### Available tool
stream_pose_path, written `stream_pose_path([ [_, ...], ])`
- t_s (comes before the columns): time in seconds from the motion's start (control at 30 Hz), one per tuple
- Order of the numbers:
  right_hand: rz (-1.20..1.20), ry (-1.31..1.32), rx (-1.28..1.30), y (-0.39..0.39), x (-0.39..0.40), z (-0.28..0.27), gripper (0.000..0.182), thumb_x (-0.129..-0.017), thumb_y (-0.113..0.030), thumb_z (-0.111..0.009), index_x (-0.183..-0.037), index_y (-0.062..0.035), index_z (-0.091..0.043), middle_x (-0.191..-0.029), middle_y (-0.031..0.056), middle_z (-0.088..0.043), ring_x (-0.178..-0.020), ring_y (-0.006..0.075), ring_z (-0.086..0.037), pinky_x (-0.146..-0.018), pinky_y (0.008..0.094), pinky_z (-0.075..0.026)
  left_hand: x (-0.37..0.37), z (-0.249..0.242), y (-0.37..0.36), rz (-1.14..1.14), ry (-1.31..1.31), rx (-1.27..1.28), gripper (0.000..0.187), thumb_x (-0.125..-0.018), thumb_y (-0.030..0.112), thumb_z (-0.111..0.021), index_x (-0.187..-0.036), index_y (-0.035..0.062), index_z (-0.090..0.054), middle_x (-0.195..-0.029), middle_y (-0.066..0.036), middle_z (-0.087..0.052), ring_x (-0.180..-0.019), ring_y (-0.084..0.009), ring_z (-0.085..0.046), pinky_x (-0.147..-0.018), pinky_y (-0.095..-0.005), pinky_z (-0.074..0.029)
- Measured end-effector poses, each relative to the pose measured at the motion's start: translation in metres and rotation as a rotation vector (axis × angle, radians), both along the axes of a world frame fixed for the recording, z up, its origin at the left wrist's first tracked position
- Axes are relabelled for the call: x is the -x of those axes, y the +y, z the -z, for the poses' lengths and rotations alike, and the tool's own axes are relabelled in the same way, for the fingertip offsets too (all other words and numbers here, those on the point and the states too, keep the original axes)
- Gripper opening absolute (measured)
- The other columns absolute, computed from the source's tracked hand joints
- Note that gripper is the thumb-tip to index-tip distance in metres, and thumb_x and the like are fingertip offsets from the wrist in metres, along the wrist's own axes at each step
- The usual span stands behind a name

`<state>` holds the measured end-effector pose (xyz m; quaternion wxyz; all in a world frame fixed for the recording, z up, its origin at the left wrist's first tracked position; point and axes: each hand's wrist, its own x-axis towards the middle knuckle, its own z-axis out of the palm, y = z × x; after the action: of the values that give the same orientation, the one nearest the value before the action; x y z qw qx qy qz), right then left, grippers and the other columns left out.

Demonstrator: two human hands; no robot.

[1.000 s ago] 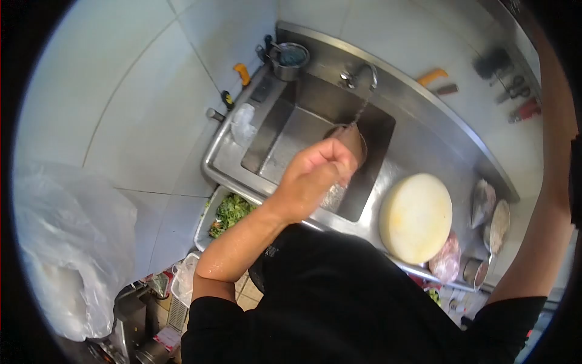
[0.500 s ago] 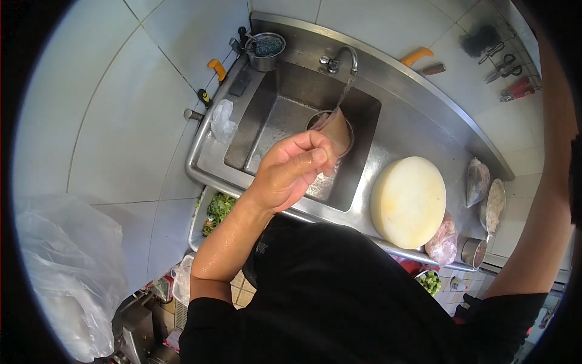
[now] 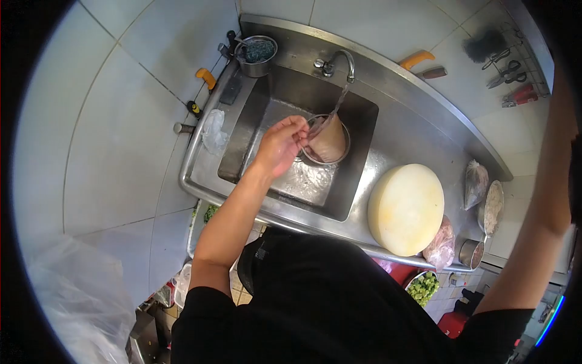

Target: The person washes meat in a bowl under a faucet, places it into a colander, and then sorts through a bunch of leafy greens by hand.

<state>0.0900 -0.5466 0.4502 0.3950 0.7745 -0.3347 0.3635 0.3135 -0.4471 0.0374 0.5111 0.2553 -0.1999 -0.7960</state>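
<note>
My left hand [image 3: 284, 143] reaches over the sink, fingers pinched on the rim of a clear plastic bag [image 3: 320, 126]. The bag sits in a round metal bowl [image 3: 348, 149] inside the steel sink [image 3: 250, 141]. Something pale and pinkish-tan [image 3: 328, 144] shows in it, its kind unclear. Water runs from the faucet [image 3: 345, 60] down to the bag's mouth. My right forearm [image 3: 542, 224] stretches up along the right edge, its hand out of view.
Right of the sink are a thick round cutting board [image 3: 406, 209], a bag of pink meat [image 3: 441, 246] and a metal pot [image 3: 471, 253]. A pot with a scrubber [image 3: 257, 51] stands back left. Orange-handled tools [image 3: 416, 59] stand along the wall. Below is a bowl of chopped greens [image 3: 422, 287].
My left hand has moved away from me and left, down toward the bowl. More of the bowl and the bag now shows. The camera view has shifted slightly.
</note>
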Motion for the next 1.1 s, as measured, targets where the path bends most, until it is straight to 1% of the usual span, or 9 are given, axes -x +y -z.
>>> stream_pose_path([
  [0.13,-0.046,-0.106,0.043,0.028,-0.015,0.060,0.029,-0.094,-0.030,-0.055,-0.101,-0.0039,-0.066,-0.091,0.0118,-0.067,-0.083,0.0219,-0.062,-0.075,0.0357,-0.047,-0.006,0.066,-0.047,-0.114,-0.123,-0.218,0.006,-0.090,0.012,-0.059,-0.093,0.0069,-0.059,-0.085,-0.002,-0.060,-0.076,-0.0114,-0.055,-0.071,-0.0268,-0.047],
  [0.23,-0.057,-0.249,-0.886,0.006,-0.015,0.216,0.019,-0.091,-0.021,-0.063,-0.106,-0.0087,-0.066,-0.092,0.0040,-0.068,-0.084,0.0163,-0.062,-0.075,0.0271,-0.048,-0.010,0.119,-0.077,-0.139,-0.214,-0.346,0.008,-0.090,0.016,-0.057,-0.090,0.0074,-0.058,-0.082,-0.003,-0.060,-0.075,-0.0124,-0.055,-0.069,-0.0276,-0.047],
  [0.33,0.302,-0.357,-0.641,-0.082,0.031,0.389,0.041,-0.090,-0.038,-0.058,-0.114,-0.0045,-0.060,-0.091,0.0186,-0.066,-0.084,0.0304,-0.065,-0.078,0.0383,-0.052,-0.007,0.157,-0.101,-0.185,-0.291,-0.548,0.010,-0.086,0.018,-0.056,-0.083,0.0086,-0.058,-0.078,-0.004,-0.061,-0.067,-0.0126,-0.054,-0.064,-0.0282,-0.047],
  [0.43,0.354,-0.268,-1.242,-0.093,0.018,0.420,0.052,-0.095,-0.043,-0.049,-0.116,0.0046,-0.053,-0.105,0.0241,-0.063,-0.097,0.0344,-0.062,-0.086,0.0389,-0.051,0.009,0.168,-0.118,-0.150,-0.402,-0.566,0.013,-0.087,0.018,-0.051,-0.080,0.0091,-0.056,-0.078,-0.005,-0.063,-0.066,-0.0134,-0.055,-0.062,-0.0287,-0.047],
  [0.5,0.047,-1.168,-1.799,-0.082,-0.026,0.407,0.060,-0.099,-0.046,-0.039,-0.113,0.0108,-0.050,-0.117,0.0263,-0.056,-0.111,0.0348,-0.056,-0.095,0.0422,-0.047,0.026,0.182,-0.135,-0.089,-0.403,-0.553,0.013,-0.088,0.019,-0.052,-0.083,0.0084,-0.058,-0.080,-0.005,-0.064,-0.067,-0.0138,-0.055,-0.064,-0.0287,-0.048],
  [0.7,-0.597,-2.504,-1.539,-0.082,-0.077,0.451,0.060,-0.101,-0.050,-0.032,-0.106,0.0058,-0.054,-0.097,0.0200,-0.061,-0.101,0.0318,-0.060,-0.095,0.0415,-0.048,0.071,0.164,-0.185,-0.045,-0.297,-0.498,0.015,-0.091,0.017,-0.051,-0.094,0.0078,-0.062,-0.082,-0.005,-0.065,-0.069,-0.0155,-0.058,-0.062,-0.0268,-0.048],
  [0.83,-0.238,-1.811,-1.812,-0.064,-0.069,0.489,0.040,-0.100,-0.035,-0.044,-0.106,0.0036,-0.054,-0.089,0.0136,-0.061,-0.083,0.0252,-0.063,-0.078,0.0372,-0.053,0.050,0.164,-0.185,0.038,0.027,-0.292,0.014,-0.088,0.008,-0.051,-0.092,0.0056,-0.064,-0.079,-0.006,-0.064,-0.064,-0.0153,-0.060,-0.055,-0.0273,-0.048],
  [0.93,0.105,-1.056,-1.863,-0.048,-0.048,0.460,0.033,-0.098,-0.028,-0.051,-0.106,0.0037,-0.054,-0.092,0.0118,-0.062,-0.077,0.0196,-0.063,-0.068,0.0325,-0.051,0.041,0.159,-0.174,0.086,-0.492,-0.006,0.018,-0.087,0.015,-0.055,-0.082,0.0020,-0.066,-0.080,-0.007,-0.066,-0.066,-0.0157,-0.061,-0.059,-0.0292,-0.048],
  [1.1,0.034,-0.824,-1.155,-0.009,-0.010,0.400,0.018,-0.090,-0.017,-0.061,-0.090,0.0007,-0.062,-0.090,0.0109,-0.065,-0.076,0.0198,-0.064,-0.069,0.0324,-0.050,0.001,0.197,-0.181,0.380,-1.165,0.112,0.048,-0.081,0.050,-0.062,-0.079,0.0033,-0.071,-0.073,-0.016,-0.067,-0.070,-0.0269,-0.066,-0.067,-0.0350,-0.052],
])
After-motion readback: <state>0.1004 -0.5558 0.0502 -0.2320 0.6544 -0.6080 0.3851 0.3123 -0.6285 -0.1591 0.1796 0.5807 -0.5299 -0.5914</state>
